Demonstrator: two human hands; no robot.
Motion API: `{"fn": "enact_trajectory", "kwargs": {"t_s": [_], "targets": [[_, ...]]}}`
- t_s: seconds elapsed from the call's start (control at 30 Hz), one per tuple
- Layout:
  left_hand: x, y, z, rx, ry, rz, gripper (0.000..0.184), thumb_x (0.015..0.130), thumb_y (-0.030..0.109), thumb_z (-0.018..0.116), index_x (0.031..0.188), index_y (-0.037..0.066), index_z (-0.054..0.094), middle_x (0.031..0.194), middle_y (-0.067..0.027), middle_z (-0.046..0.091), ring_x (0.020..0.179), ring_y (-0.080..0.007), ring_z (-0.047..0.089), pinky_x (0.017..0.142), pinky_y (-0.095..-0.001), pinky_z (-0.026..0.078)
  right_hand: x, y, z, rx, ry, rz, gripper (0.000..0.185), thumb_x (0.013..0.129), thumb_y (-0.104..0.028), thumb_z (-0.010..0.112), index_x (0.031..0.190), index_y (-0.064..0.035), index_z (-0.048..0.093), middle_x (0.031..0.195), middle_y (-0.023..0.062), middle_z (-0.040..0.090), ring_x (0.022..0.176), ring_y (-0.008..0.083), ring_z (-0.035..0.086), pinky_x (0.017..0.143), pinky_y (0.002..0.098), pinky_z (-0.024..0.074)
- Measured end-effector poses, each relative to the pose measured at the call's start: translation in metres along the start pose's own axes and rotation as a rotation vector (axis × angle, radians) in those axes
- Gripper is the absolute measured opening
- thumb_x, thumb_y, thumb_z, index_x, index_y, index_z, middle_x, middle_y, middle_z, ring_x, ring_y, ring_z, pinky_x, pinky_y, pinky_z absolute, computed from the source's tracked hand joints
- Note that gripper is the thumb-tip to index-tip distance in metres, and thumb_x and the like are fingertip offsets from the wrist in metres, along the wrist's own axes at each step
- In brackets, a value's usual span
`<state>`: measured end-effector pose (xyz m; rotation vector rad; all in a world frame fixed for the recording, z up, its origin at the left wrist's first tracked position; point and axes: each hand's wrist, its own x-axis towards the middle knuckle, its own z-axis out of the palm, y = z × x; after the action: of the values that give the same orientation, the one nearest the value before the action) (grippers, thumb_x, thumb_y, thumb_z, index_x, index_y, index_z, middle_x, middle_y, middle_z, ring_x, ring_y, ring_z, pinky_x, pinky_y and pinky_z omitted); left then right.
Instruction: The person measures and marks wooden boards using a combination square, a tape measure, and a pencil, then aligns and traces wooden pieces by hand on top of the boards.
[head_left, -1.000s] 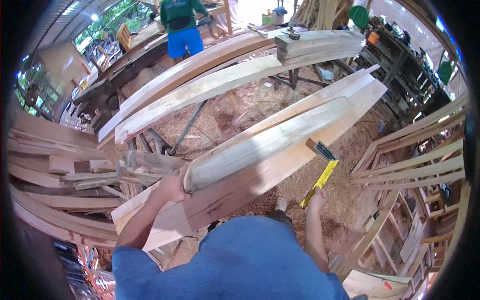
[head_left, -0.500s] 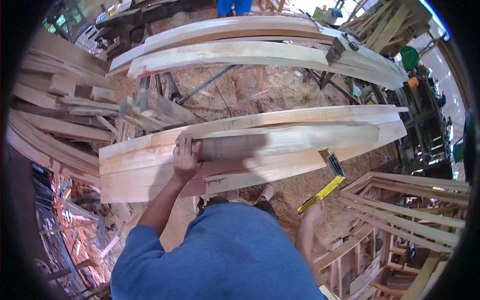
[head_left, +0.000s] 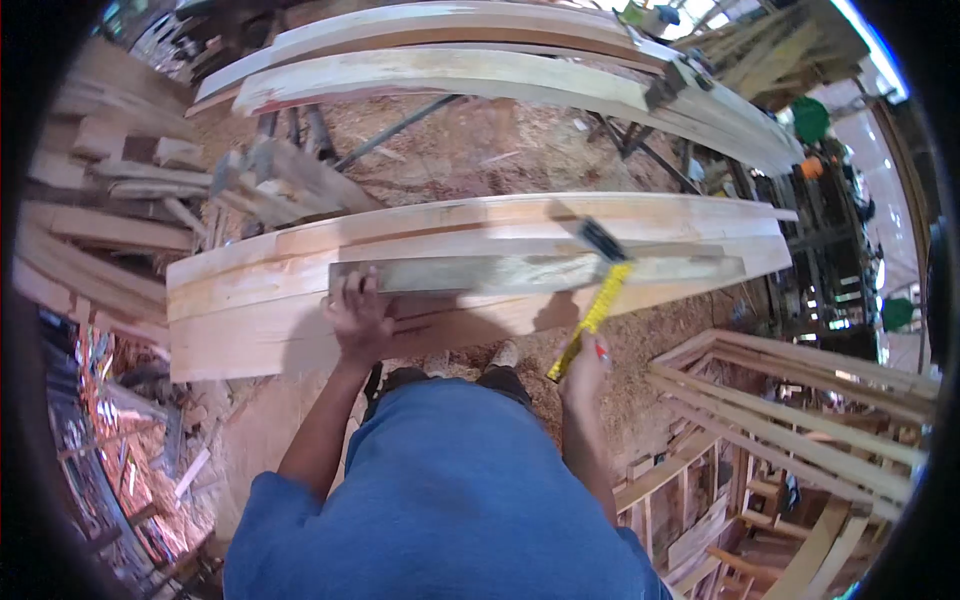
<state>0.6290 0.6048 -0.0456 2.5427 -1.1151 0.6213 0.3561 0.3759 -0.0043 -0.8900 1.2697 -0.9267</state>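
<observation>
A narrow wooden board (head_left: 470,274) lies lengthwise on top of wider, slightly curved planks (head_left: 250,335). My left hand (head_left: 360,315) grips its left end, fingers curled over the near edge. In my right hand (head_left: 585,370) is a try square (head_left: 606,298) with a yellow marked blade and a dark stock. I hold it by the blade's lower end, and the stock is raised above the right part of the narrow board, blurred by motion. Something small and red (head_left: 601,352) shows beside my right fingers; its kind is unclear.
More curved planks (head_left: 450,72) rest on supports across the far side. Stacked timber (head_left: 110,245) stands at the left, wooden frames (head_left: 800,400) at the right. Wood shavings (head_left: 470,150) cover the floor. Offcuts (head_left: 290,180) are piled behind the planks.
My right hand has brought the try square up and left, over the planks. The narrow board has tilted, showing a slimmer face, with my left hand still at its end. The view has shifted.
</observation>
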Motion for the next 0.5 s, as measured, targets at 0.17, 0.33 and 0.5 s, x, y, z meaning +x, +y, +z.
{"fn": "enact_trajectory", "kwargs": {"t_s": [0.17,0.33,0.5], "targets": [[0.011,0.010,-0.022,-0.018,-0.040,-0.040,0.063,0.080,0.040,0.078,0.133,0.012,0.059,0.126,-0.0094,0.051,0.124,-0.0285,0.049,0.101,-0.0574,0.032,-0.009,0.003,0.004,-0.195,-0.180,0.019,0.015,0.102,-0.018,0.058,0.100,-0.0040,0.057,0.064,0.0073,0.060,0.046,0.0172,0.056,0.045,0.0305,0.0459],[0.026,0.020,-0.026,-0.232,-0.073,-0.087,0.050,0.079,0.034,0.080,0.118,0.007,0.066,0.124,-0.0123,0.053,0.122,-0.0319,0.050,0.104,-0.0557,0.032,-0.022,0.006,0.002,-0.297,-0.262,0.042,0.016,0.102,-0.017,0.058,0.101,-0.0019,0.059,0.066,0.0068,0.062,0.049,0.0157,0.059,0.045,0.0301,0.0460],[0.051,0.058,-0.022,-0.411,-0.093,0.089,0.044,0.080,0.027,0.079,0.115,0.004,0.066,0.128,-0.0147,0.055,0.123,-0.0341,0.051,0.106,-0.0520,0.033,-0.022,0.007,0.004,-0.387,-0.357,0.025,0.016,0.100,-0.015,0.063,0.107,-0.0007,0.060,0.067,0.0038,0.060,0.050,0.0135,0.060,0.043,0.0299,0.0501]]}}
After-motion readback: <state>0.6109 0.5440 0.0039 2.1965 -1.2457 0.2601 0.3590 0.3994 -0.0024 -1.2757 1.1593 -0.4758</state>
